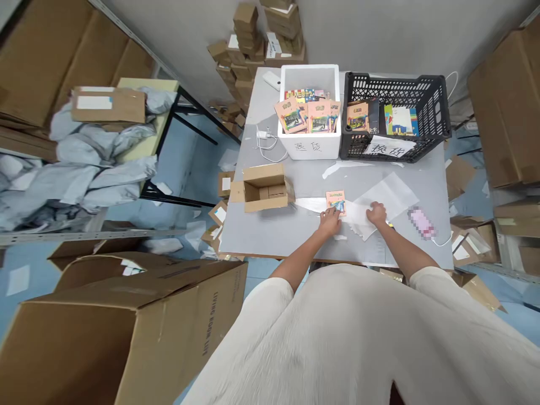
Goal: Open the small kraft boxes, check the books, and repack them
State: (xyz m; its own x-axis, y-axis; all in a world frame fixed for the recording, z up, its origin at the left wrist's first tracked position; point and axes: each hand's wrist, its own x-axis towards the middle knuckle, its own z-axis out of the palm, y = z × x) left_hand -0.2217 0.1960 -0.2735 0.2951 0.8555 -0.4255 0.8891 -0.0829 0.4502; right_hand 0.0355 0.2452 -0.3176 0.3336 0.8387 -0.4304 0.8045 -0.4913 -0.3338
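Observation:
A small pink book (336,201) lies on white paper on the grey table (261,236). My left hand (330,221) rests on the lower left part of the book, its fingers lying over the cover. To the right, my right hand (377,214) presses on the white wrapping sheet (390,194), its fingers curled in; whether it pinches the sheet is too small to tell. An open small cardboard box (266,203) stands left of the book, with brown cardboard visible inside.
Behind are a white foam box (310,147) and a black crate (395,147), both holding books. A blurred pink object (422,223) with a cable lies at the right. Large open cartons (189,315) stand lower left; grey parcels (113,143) are piled at the left.

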